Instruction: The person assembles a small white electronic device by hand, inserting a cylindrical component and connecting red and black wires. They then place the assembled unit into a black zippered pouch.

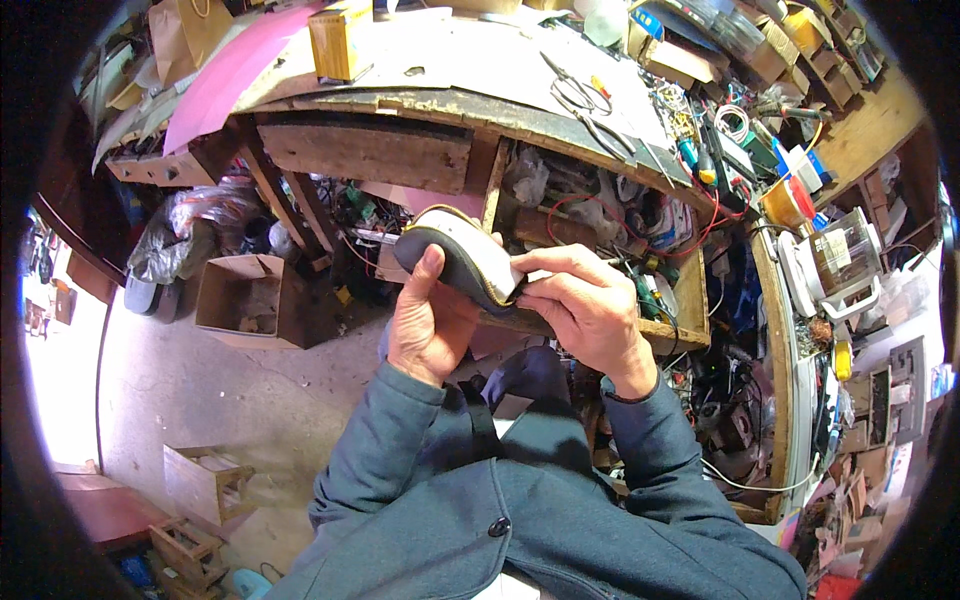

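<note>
In front of my body I hold a black zippered case [452, 266], tilted, with a yellowish zip edge running round its opening. Something white [476, 243] shows inside; whether it is lining or contents I cannot tell. My left hand [430, 325] wraps the case from below, its thumb pressed on the dark near side. At the right end of the case, my right hand [588, 305] has thumb and fingers pinched together at the zip edge. What exactly lies between those fingertips is hidden.
Pliers [605, 138], a yellow box [340, 45] and a pink sheet [225, 75] lie on the cluttered workbench [440, 103]. An open drawer [690, 300] of wires juts out at right. Below left, a cardboard box [245, 300] stands on the floor.
</note>
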{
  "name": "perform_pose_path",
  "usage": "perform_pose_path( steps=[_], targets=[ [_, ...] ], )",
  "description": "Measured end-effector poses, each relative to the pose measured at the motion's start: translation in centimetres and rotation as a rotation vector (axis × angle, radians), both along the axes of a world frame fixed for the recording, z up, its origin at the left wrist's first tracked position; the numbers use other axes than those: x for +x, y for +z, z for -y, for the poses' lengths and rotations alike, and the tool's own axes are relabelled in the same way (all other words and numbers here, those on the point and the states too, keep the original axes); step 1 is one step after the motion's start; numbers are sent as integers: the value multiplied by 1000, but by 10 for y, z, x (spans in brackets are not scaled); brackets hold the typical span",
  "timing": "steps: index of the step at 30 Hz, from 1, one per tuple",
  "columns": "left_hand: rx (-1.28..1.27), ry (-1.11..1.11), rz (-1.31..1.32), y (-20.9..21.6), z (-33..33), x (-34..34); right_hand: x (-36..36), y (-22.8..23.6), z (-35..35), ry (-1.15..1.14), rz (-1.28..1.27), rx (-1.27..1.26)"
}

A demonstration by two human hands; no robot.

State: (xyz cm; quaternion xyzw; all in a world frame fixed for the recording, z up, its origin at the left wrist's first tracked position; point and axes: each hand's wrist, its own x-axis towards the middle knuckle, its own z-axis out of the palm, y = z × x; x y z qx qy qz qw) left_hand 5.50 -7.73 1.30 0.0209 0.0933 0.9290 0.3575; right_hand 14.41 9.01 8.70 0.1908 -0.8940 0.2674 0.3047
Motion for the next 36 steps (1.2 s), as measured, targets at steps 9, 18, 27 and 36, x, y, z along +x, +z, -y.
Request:
perform_pose_path(
  steps=[9,18,27,36],
  targets=[
    [-155,122,118,-18,-2,-1,-2,11,-4,-16,62,81],
    [-26,82,17,-12,3,-2,-4,-6,3,-49,40,-25],
    [-14,58,-222,-18,6,2,-2,-11,-8,-75,246,-266],
    [-33,16,-189,-12,4,-3,-2,-19,-2,-92,315,-480]
  ],
)
